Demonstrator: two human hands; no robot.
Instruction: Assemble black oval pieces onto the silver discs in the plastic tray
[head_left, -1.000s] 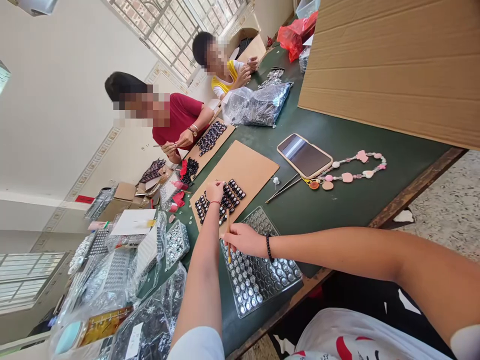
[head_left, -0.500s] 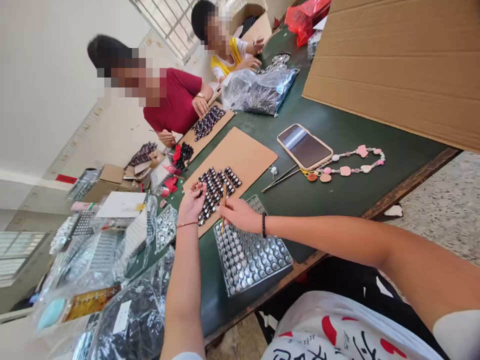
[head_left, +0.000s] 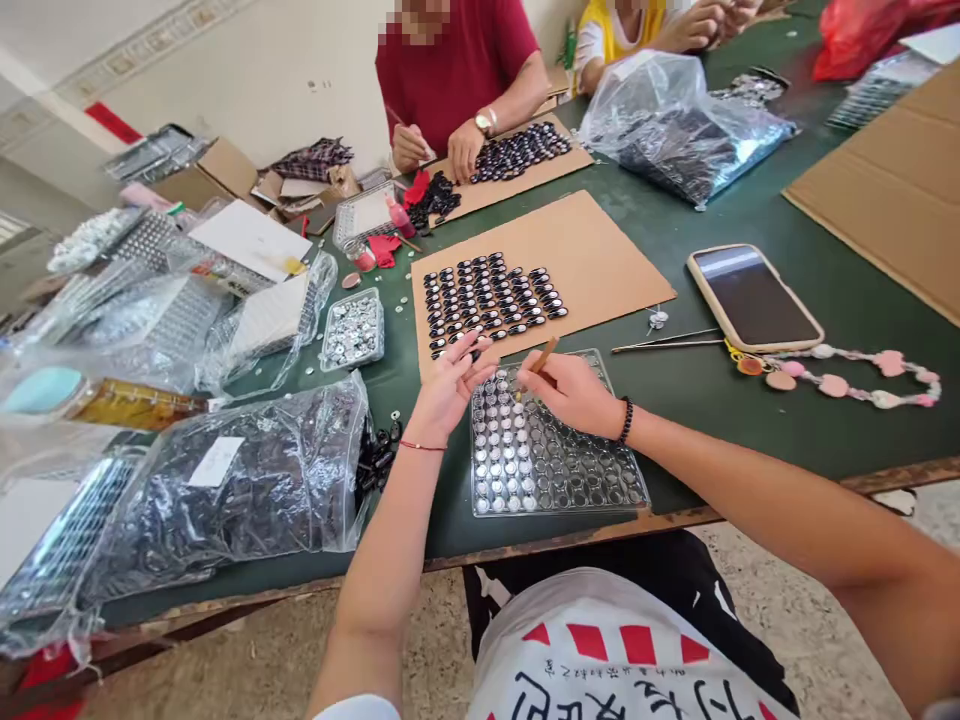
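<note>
My left hand is turned palm up, just left of the clear tray, its fingers curled around a small black piece near the fingertips. In my right hand is a thin wooden stick, gripped like a pen, its lower tip over the tray. Round silvery-white pieces sit in the left columns of the clear plastic tray; cups farther right look bare. Beyond both hands lies a cardboard sheet carrying rows of black pieces with white tops.
A phone with a bead strap and metal tweezers lie to the right. On the left are a box of small silvery parts and a plastic bag of black pieces. Across the table, a person in red works at another cardboard sheet.
The camera view has turned and levelled, shifting the table within the picture. My right hand still holds the stick over the tray, and my left hand stays beside it.
</note>
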